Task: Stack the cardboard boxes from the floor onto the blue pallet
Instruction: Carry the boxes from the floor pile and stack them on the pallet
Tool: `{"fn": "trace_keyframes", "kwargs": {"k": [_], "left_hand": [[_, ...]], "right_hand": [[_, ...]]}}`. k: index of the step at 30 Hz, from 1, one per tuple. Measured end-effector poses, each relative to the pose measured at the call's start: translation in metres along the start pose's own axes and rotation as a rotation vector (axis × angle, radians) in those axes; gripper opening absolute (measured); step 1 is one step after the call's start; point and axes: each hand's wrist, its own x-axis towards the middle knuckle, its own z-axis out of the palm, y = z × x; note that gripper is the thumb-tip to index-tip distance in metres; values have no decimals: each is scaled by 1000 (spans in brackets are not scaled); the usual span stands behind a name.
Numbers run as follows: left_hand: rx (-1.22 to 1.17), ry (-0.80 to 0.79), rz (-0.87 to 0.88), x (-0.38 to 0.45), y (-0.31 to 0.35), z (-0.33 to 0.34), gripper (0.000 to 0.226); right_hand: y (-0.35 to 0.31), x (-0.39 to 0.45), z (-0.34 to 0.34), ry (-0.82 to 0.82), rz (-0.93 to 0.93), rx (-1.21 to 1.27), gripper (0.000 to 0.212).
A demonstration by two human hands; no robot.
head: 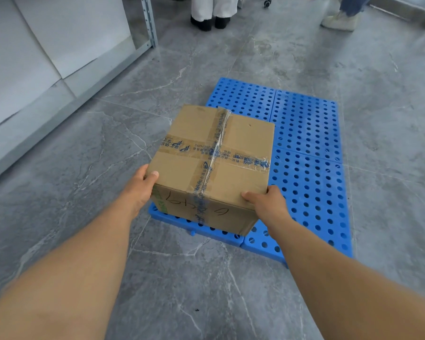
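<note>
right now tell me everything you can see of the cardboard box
The cardboard box is plain brown corrugated card, shut and sealed with crossed strips of blue-printed tape. Dark handwriting marks its near side. It sits level over the near left part of the blue pallet; whether it rests there is unclear. The left hand and right hand hold its near corners, thumbs on top.

A brown cardboard box (214,153) is taped shut with see-through tape that has blue print on it. Black pen marks are on its near side. It sits over the near left part of the blue pallet (309,153), which is flat, full of round holes, and lies on the floor.
</note>
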Motion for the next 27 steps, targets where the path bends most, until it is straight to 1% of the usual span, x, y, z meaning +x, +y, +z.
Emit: {"fn": "trace_keyframes", "kwargs": {"k": [9,13,15,20,23,27], "left_hand": [[26,24,-18,-4,6,2,44],[195,78,-61,-6,14,6,54],[234,118,-65,-9,20,7,60],[194,257,-11,-24,39,4,69],[193,330,50,-39,55,3,69],[200,379,29,-70,81,-2,70]], "right_hand": [[-3,-2,-1,0,10,-23,58],[-8,-3,-3,-16,36,-63,64],[-12,-3,-5,-2,31,-113,70],[-34,-2,-11,125,-123,-340,87],[-55,-10,-10,153,-255,-469,85],[-89,-35,-13,102,-347,-617,80]]}}
